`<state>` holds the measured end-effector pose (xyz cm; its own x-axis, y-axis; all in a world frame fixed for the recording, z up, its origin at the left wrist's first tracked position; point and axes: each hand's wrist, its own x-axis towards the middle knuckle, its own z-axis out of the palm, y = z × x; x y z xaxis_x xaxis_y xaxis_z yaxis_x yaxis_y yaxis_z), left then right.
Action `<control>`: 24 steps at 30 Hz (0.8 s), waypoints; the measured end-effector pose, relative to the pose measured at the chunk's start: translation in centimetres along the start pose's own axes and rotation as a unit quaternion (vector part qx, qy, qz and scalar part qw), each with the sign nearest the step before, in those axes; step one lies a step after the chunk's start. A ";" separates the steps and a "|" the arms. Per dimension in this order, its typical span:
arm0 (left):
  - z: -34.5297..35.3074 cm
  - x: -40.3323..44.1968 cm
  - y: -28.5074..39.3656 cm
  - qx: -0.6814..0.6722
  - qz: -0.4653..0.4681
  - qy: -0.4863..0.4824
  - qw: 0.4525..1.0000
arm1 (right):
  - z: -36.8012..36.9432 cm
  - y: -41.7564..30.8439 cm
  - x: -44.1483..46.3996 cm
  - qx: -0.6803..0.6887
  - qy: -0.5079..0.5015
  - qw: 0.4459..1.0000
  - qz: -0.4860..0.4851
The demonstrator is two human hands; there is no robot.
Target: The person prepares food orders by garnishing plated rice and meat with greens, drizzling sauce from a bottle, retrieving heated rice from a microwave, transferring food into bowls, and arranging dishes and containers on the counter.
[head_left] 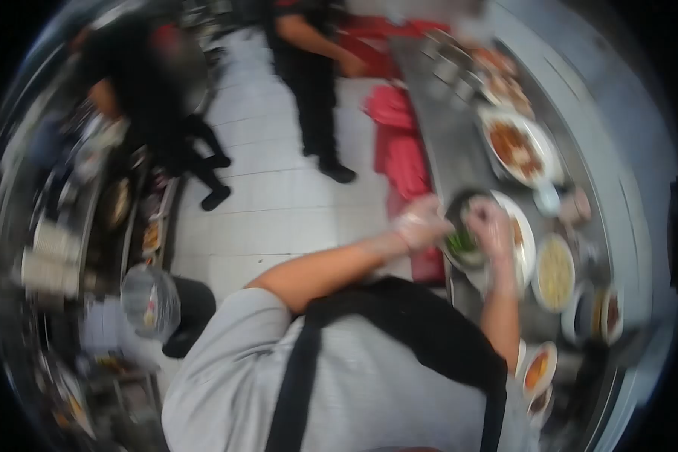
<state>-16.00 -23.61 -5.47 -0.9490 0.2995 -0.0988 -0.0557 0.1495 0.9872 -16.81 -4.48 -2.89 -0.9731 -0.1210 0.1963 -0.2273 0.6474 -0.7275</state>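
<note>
A dark round bowl (pixel 455 202) with green leafy pieces (pixel 462 240) in it is on the steel counter in front of me. My left hand (pixel 422 224), in a clear plastic glove, is at the bowl's left edge with its fingers drawn together. Over the bowl's right side, my right hand (pixel 491 227), also gloved, has its fingers curled and pinched. Blur hides what either hand holds, if anything. A white plate (pixel 525 226) with some brownish food lies beside the bowl, partly behind my right hand and forearm.
Along the steel counter (pixel 420 94) are a white oval dish (pixel 546 143) of reddish food, a bowl of pale pieces (pixel 555 273) and a plate with orange food (pixel 537 371). Red cloth (pixel 401 154) hangs at its edge. Two people stand beyond; a lined bin (pixel 152 301) is left.
</note>
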 end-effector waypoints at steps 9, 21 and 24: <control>-1.2 2.3 -0.3 -0.123 -0.040 -0.049 0.990 | -4.0 1.1 -0.4 0.521 0.029 0.845 0.121; -6.6 2.3 -2.4 -0.152 -0.046 -0.009 0.987 | -6.9 8.4 -2.4 0.066 -0.047 0.954 0.288; -8.2 2.0 -2.7 -0.178 -0.049 0.014 0.983 | -4.3 9.4 -1.2 -0.054 -0.052 0.967 0.245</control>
<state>-20.28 -31.11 -7.27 -0.9415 0.2727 -0.1980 -0.2481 -0.1632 0.9549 -17.57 4.99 -7.13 -0.9626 0.1499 -0.2257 0.2628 0.7197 -0.6426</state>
